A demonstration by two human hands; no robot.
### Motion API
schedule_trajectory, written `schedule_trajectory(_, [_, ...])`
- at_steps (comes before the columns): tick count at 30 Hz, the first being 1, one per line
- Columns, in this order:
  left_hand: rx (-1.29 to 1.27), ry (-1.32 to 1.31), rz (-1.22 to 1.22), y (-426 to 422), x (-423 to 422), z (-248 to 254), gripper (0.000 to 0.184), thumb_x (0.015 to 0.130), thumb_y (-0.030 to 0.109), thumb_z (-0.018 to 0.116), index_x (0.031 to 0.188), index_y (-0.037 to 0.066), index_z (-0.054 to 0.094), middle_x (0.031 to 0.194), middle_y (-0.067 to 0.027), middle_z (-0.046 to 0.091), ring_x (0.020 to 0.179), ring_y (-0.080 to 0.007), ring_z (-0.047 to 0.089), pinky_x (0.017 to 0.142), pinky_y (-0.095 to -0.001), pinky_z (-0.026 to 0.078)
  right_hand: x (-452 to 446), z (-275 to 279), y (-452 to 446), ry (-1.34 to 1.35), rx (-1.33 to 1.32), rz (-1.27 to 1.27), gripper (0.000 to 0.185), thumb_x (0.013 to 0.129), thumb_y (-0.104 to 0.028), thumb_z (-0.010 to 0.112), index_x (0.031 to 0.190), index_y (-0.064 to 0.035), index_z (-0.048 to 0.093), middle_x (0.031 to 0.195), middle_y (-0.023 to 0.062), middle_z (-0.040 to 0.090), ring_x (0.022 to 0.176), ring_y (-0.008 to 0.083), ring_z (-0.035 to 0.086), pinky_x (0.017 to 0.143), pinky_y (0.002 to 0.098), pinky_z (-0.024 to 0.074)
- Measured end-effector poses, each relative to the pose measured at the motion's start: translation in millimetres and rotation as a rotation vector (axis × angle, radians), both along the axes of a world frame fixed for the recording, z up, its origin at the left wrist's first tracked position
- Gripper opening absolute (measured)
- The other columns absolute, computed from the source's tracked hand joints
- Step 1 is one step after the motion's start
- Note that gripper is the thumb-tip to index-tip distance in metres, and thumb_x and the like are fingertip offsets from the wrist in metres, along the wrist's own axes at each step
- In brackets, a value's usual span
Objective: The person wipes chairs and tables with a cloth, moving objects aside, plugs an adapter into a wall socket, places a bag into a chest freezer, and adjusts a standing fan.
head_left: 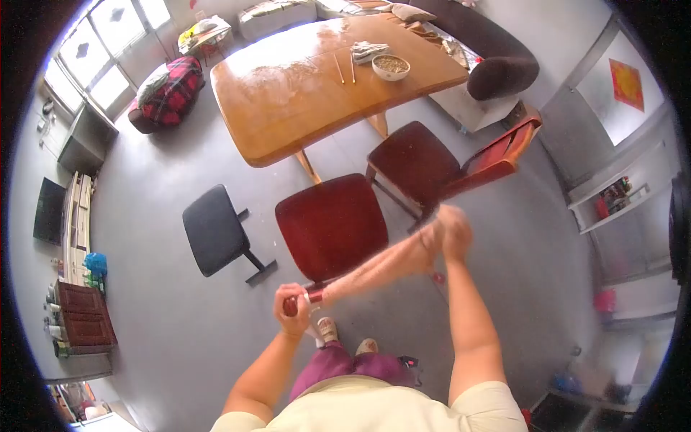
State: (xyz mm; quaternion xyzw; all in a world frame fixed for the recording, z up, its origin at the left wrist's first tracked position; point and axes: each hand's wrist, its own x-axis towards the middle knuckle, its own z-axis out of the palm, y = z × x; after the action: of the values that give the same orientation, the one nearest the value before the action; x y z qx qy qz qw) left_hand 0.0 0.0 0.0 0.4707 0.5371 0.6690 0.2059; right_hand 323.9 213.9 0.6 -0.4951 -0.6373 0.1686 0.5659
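A long pinkish-tan piece (381, 270), blurred, stretches between my hands in front of the red chair seat (331, 227); I cannot tell whether it is cloth or part of the chair. Its left end is dark red, and my left hand (291, 309) is closed around it. Something white (314, 333) hangs beside that hand. Higher up and to the right, my right hand (455, 234) grips the wider end, its fingers smeared by motion. Both forearms reach forward from my body.
A wooden table (288, 108) holds a bowl (391, 68), chopsticks and a folded cloth (369, 52). Another red chair (414, 158) stands at right, a black stool (214, 230) at left. Beyond are a plaid-covered seat (169, 97) and a dark sofa (489, 43).
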Motion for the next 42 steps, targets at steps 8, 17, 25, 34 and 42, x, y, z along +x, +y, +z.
schedule_trajectory(8, [0.031,-0.001,-0.02,44.1,-46.5,-3.1,0.012,0.075,-0.006,0.054,0.084,0.002,0.05,0.082,-0.0134,0.058,0.074,-0.0184,0.057,0.071,-0.0294,0.047,-40.3,-2.4,33.8,-0.094,0.127,-0.083,0.032,0.09,-0.03,0.047,0.091,-0.0033,0.065,0.091,0.0117,0.068,0.087,0.0288,0.066,0.079,0.0353,0.0496])
schedule_trajectory(17, [-0.189,0.82,0.208,41.6,-33.5,66.9,0.025,0.076,0.003,0.062,0.1,0.003,0.059,0.1,-0.0152,0.061,0.097,-0.0283,0.057,0.088,-0.0384,0.044,-34.7,14.2,28.5,0.055,-0.023,0.114,0.023,0.09,-0.016,0.048,0.095,-0.0048,0.067,0.103,0.0118,0.066,0.1,0.025,0.061,0.09,0.0335,0.0462])
schedule_trajectory(25, [-0.284,0.912,-0.201,151.9,179.8,129.1,0.057,0.074,0.025,0.072,0.121,0.0,0.052,0.123,-0.019,0.054,0.119,-0.0368,0.047,0.104,-0.0496,0.033,30.6,108.3,26.3,0.513,-0.145,0.868,0.047,0.099,-0.041,0.041,0.1,-0.0007,0.065,0.104,0.0102,0.064,0.098,0.0215,0.06,0.089,0.0348,0.0468])
schedule_trajectory(34, [-0.302,0.598,-0.781,259.6,354.8,172.5,0.028,0.087,0.011,0.055,0.113,0.005,0.057,0.115,-0.0201,0.058,0.106,-0.0376,0.054,0.09,-0.0426,0.044,247.7,175.2,72.6,-0.015,-0.253,0.503,0.029,0.09,-0.033,0.06,0.097,-0.0053,0.065,0.093,0.011,0.069,0.08,0.0224,0.067,0.072,0.0341,0.0524])
schedule_trajectory(42, [-0.488,0.345,-0.785,381.0,374.7,204.2,0.011,0.091,0.006,0.053,0.099,0.001,0.06,0.083,-0.0013,0.061,0.078,-0.0087,0.055,0.066,-0.026,0.046,327.3,167.2,159.5,-0.211,-0.085,0.006,0.027,0.082,-0.029,0.066,0.098,-0.0074,0.062,0.079,0.0091,0.068,0.069,0.0295,0.067,0.059,0.0336,0.0513])
